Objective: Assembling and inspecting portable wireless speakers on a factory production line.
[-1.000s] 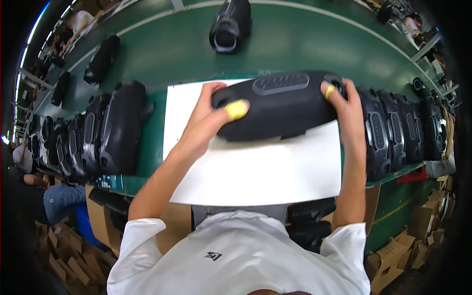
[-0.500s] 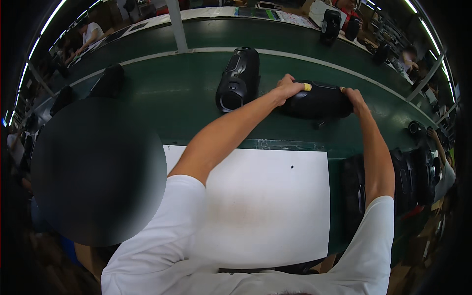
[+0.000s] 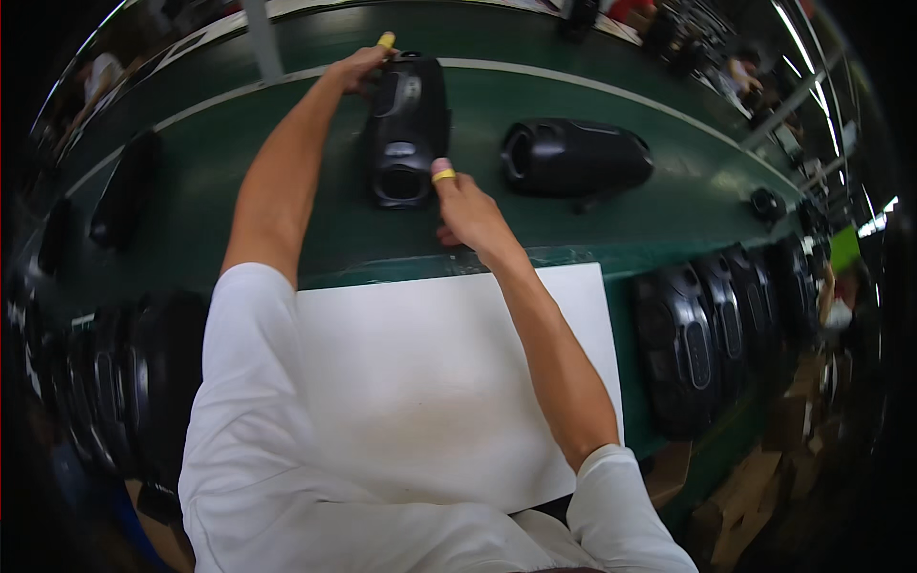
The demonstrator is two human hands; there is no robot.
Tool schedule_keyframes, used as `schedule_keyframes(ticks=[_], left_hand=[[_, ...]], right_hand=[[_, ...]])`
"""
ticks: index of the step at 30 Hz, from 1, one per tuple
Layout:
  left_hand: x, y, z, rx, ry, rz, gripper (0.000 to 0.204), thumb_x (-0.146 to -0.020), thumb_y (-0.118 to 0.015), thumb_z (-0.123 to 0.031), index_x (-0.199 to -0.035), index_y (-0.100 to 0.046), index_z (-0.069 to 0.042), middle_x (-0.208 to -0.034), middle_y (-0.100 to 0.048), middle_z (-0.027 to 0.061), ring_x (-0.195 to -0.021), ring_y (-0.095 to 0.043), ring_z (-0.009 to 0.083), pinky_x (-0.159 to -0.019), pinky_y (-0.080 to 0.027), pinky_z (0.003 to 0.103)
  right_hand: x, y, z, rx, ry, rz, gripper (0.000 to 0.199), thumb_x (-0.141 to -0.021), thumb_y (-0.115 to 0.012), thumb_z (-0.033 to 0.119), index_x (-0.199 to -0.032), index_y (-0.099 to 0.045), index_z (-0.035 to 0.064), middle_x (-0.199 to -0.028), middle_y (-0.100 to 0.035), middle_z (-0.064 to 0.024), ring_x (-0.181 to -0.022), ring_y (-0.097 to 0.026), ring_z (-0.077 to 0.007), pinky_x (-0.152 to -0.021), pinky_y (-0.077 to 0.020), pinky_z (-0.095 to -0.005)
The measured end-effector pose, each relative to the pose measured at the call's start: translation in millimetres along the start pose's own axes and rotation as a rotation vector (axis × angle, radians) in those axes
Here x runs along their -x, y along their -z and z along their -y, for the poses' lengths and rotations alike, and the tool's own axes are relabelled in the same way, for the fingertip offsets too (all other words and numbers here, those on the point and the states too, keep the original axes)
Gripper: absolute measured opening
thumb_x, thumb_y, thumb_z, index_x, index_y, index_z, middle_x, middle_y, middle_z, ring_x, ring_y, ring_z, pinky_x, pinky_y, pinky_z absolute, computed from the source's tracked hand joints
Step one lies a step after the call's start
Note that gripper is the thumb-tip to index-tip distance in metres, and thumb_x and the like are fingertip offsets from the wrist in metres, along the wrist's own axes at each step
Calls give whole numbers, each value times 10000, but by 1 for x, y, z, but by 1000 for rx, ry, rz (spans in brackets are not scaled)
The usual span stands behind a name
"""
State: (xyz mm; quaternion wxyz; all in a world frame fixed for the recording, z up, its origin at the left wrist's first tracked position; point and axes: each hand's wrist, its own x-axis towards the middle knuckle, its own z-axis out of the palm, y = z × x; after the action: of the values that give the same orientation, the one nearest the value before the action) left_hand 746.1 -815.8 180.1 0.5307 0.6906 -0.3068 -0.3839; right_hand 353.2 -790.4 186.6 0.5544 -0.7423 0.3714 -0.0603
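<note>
A black barrel-shaped speaker [image 3: 409,129] lies end-on on the green conveyor belt [image 3: 239,220], straight ahead of me. My left hand [image 3: 358,69] reaches over to its far end and grips it; a fingertip carries yellow tape. My right hand [image 3: 468,212] is at the near end, with a yellow-taped finger pressed against the rim of the end cap. A second black speaker [image 3: 573,158] lies on its side on the belt just right of the first, with no hand on it.
A white sheet [image 3: 430,382] covers the bench in front of me. Rows of black speakers stand on edge at the right [image 3: 697,353] and the left [image 3: 115,382]. Another dark unit [image 3: 124,186] and a small black part [image 3: 767,203] rest on the belt.
I carried a speaker from the white sheet out to the belt and set it down. Both hands then moved left onto the neighbouring speaker.
</note>
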Motion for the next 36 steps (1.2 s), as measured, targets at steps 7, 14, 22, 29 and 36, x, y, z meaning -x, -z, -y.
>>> schedule_keyframes(ticks=[7, 14, 22, 29, 36], left_hand=[[99, 44, 43, 248, -87, -312, 789, -1056, -535, -655, -1641, -439, -134, -1691, -422, 217, -1535, -401, 460, -1154, -344, 819], [318, -54, -13, 10, -119, -733, 588, -1057, -616, -396, -1394, -563, 82, -1313, -655, 272, -1106, -735, 384, -744, -690, 491], [585, -198, 49, -181, -52, -771, 661, -1068, -657, -474, -1389, -560, 96, -1296, -607, 354, -1232, -643, 477, -1064, -505, 525], [671, -249, 97, -29, -11, -729, 654, -1071, -680, -387, -1506, -497, 66, -1367, -561, 332, -1301, -603, 490, -1106, -478, 532], [816, -154, 140, -564, -1, -1741, 378, -839, -908, -184, -1170, -762, -75, -1137, -696, 120, -997, -723, 330, -870, -587, 434]], right_hand=[[-24, -58, 3, -189, 201, -378, 934, -1101, -437, 702, -1609, -395, -81, -1423, -639, -383, -1356, -625, -489, -1145, -467, -508], [-1, 33, -32, -462, 513, -321, 753, -1124, -551, 578, -1599, -521, -5, -1572, -573, -133, -1447, -507, -228, -1253, -325, -351], [167, 76, -109, -640, 322, -73, 696, -1115, -561, 523, -1554, -556, -18, -1517, -641, -158, -1361, -644, -277, -1214, -438, -403], [215, 60, -162, -545, 306, -114, 695, -1125, -543, 507, -1542, -548, -49, -1514, -633, -174, -1361, -632, -290, -1201, -437, -415], [229, 65, -160, -525, 202, -95, 737, -1136, -535, 534, -1623, -477, -16, -1639, -531, -164, -1494, -521, -284, -1260, -385, -419]])
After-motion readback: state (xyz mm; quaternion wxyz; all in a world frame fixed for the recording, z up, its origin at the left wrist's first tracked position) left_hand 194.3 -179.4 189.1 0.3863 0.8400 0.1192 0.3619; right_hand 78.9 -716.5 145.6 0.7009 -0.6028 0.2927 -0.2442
